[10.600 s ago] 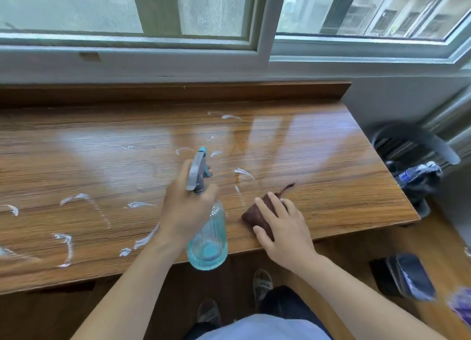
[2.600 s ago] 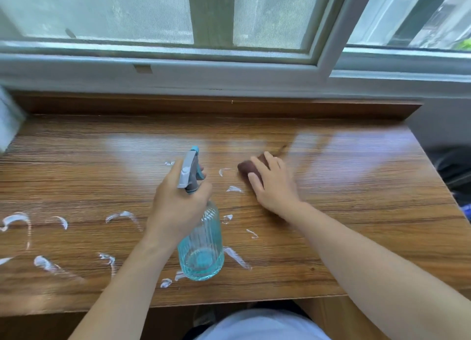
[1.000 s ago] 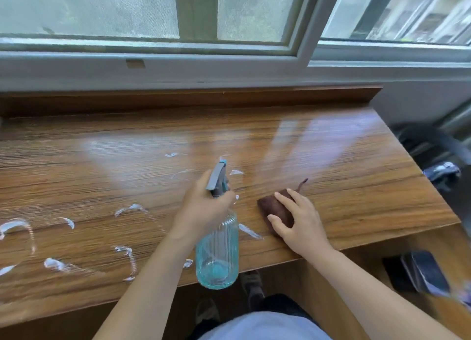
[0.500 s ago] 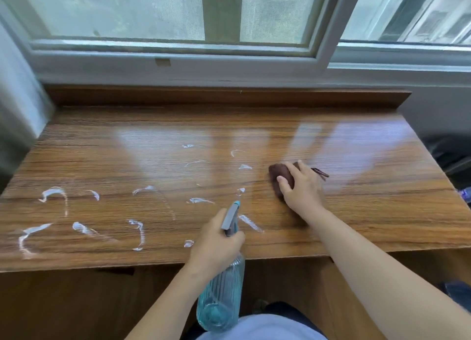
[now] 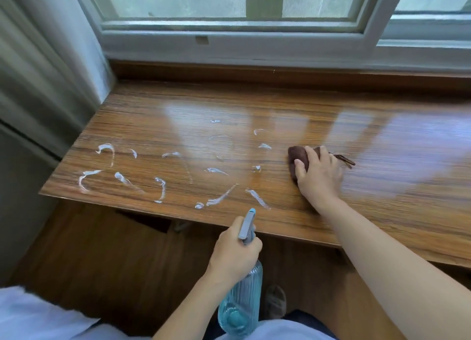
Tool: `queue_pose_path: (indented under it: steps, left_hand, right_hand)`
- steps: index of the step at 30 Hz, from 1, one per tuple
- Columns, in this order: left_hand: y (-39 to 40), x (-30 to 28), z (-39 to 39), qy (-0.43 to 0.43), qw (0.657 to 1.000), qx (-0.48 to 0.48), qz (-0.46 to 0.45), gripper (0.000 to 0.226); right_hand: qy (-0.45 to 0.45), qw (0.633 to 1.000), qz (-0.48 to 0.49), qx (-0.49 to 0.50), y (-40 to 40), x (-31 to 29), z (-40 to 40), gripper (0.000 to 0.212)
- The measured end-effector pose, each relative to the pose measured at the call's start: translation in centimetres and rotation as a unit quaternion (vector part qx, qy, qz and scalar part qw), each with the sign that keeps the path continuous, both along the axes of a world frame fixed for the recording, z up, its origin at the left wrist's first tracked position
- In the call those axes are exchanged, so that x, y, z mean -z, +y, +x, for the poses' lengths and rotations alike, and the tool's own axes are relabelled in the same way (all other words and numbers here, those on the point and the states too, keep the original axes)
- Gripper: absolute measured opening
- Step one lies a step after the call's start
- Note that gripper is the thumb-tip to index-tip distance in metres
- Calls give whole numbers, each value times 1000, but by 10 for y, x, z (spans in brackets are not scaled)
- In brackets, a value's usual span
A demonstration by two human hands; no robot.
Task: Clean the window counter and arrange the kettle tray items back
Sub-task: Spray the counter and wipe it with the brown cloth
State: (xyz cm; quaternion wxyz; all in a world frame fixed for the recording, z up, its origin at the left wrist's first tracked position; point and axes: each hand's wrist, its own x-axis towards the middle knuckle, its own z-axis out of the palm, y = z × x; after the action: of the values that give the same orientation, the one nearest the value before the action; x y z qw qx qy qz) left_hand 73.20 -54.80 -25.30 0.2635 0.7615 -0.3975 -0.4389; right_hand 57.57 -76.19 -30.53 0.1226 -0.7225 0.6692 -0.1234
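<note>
A brown cloth (image 5: 298,156) is pressed flat onto the wooden counter (image 5: 382,161) by the right hand (image 5: 317,176), at 3 o'clock from the white smears (image 5: 158,176). A spray bottle (image 5: 242,296) is gripped by the left hand (image 5: 234,253) at 6 o'clock, off the counter's near edge.

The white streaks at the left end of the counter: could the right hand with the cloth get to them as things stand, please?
Probably yes. The right hand presses the cloth flat on the counter, and nothing stands between it and the white streaks; it is a long sideways sweep.
</note>
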Motion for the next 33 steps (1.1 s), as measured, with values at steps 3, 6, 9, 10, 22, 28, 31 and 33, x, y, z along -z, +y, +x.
queue_pose_path:
  steps: [3,6,9,10,22,28,31,33]
  left_hand:
    - [2,0,-13,-17,1000,-5,-4,9]
    - [2,-1,-19,-32,999,-18,-8,8]
    - [-3,-6,-15,-22,999,-32,-10,11]
    - [-5,-10,-11,-24,999,-32,-17,12]
    - [-81,-81,101,-17,959,-54,-277,20]
    - [-139,-74,153,-122,911,1,-395,25]
    - [-163,-52,168,-111,902,40,-416,23]
    - [-173,-39,174,-92,899,63,-424,24]
  right_hand:
    - [12,1000,7,-2,-1,-2,0,49]
    - [-3,1000,13,-6,-2,-4,-1,48]
    - [-12,1000,20,-4,-2,-5,-1,48]
    - [-12,1000,24,-5,-2,-6,-1,48]
    - [13,1000,27,-6,11,-6,1,49]
    - [58,998,22,31,83,-8,26,50]
    - [63,997,10,52,127,-6,53,52]
    - [72,996,11,45,148,-5,73,53]
